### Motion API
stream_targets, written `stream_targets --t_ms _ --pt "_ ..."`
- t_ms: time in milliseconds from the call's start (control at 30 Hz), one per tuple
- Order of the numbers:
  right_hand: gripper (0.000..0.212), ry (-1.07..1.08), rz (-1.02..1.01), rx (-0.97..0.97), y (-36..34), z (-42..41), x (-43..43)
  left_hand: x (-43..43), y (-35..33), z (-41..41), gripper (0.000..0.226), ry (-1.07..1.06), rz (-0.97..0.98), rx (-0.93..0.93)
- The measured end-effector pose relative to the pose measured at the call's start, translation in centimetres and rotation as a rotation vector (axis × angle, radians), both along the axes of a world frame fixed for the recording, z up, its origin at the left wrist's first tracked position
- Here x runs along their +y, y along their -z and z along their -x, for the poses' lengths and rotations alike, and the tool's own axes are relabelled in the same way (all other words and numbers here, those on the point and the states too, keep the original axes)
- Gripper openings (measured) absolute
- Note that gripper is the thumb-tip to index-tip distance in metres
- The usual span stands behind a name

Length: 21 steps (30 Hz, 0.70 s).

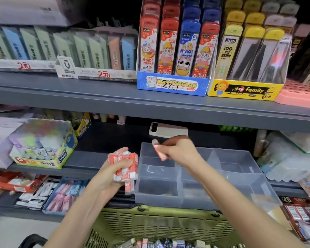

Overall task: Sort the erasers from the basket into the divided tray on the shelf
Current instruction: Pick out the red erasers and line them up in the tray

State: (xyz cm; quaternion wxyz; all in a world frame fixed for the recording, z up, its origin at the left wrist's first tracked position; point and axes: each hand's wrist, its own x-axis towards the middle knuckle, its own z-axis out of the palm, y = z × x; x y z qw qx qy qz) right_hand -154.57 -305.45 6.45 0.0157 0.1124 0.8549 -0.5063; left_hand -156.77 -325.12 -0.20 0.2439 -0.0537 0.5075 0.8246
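The left hand [113, 173] grips a bunch of erasers [124, 166]. The right hand [179, 151] pinches one eraser [159, 151] over the tray [200, 178].

The tray [157, 199], directly under the right hand [179, 151] grip, is translucent grey plastic, smooth with a faint sheen. The erasers [125, 165] in the left hand [107, 178] grip, and the single eraser [159, 152] in the right, carry red-and-white printed sleeves with a light gloss. The basket [159, 224], below both grips, is olive plastic, slotted and matt. The shelf [115, 104], above the grips, shows a smooth, matt grey finish.
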Motion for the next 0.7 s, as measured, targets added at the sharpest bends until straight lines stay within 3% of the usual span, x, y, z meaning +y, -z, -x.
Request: stream_targets --t_ms 133,233,367,600,667,700 --pt "0.024 -0.133 -0.172 -0.393 1.5 3.2 -1.6 0.6 0.6 -1.1 0.071 0.083 0.006 -0.026" --pt "0.021 -0.107 -0.121 -0.501 2.9 4.1 -1.9 0.6 0.5 -1.3 0.069 0.082 -0.001 -0.027" --pt "0.019 -0.111 -0.152 -0.488 4.3 4.5 -1.7 0.5 0.5 -1.2 0.067 0.05 -0.03 -0.034" --pt "0.041 -0.362 -0.716 -0.43 4.4 5.1 -2.0 0.7 0.5 -1.2 0.064 -0.019 -0.043 -0.059" --pt "0.039 -0.337 -0.63 -0.286 4.2 4.5 -2.0 0.7 0.5 -1.2 0.063 -0.03 -0.04 -0.062" --pt "0.035 -0.307 -0.472 -0.223 3.9 4.0 -1.9 0.7 0.5 -1.1 0.063 -0.034 -0.043 -0.067"
